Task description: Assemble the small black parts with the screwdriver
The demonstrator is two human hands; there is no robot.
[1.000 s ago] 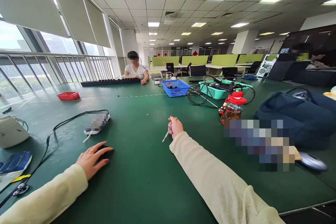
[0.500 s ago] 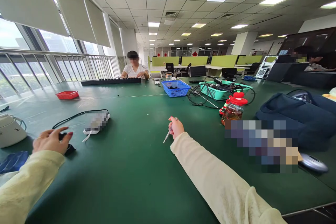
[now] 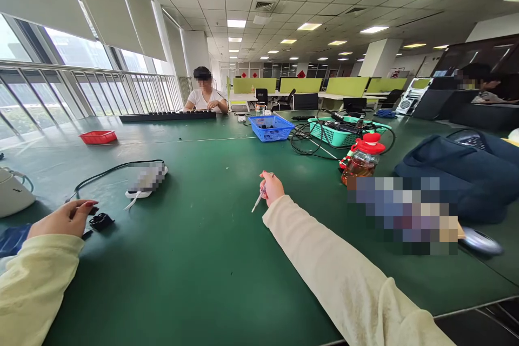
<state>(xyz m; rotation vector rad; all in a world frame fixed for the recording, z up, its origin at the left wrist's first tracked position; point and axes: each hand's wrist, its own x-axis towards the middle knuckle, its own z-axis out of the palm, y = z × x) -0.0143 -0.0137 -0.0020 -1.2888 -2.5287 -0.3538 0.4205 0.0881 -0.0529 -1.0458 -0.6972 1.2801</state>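
My left hand (image 3: 60, 220) is low on the left, its thumb and fingers drawn together at a small black part (image 3: 94, 210). Right beside the fingertips lies a round black piece (image 3: 101, 221), with another dark bit partly under the hand. Out over the middle of the table, my right hand (image 3: 271, 188) is closed around a thin silvery pointed tool (image 3: 257, 203), its tip angled down to the left. The fingers hide the tool's upper part, so its exact kind does not show.
Left of centre lie a white device (image 3: 146, 181) with a cable and a red tray (image 3: 98, 137). Farther back stand a blue basket (image 3: 271, 128) and a green basket (image 3: 332, 132) of cables. A red-lidded jar (image 3: 363, 159) and dark bag (image 3: 458, 175) are right. A person (image 3: 206, 94) sits opposite.
My left hand has moved left, its spread fingers closing together and uncovering the round black piece. My right hand keeps its hold on the tool. The view has tilted slightly downward.
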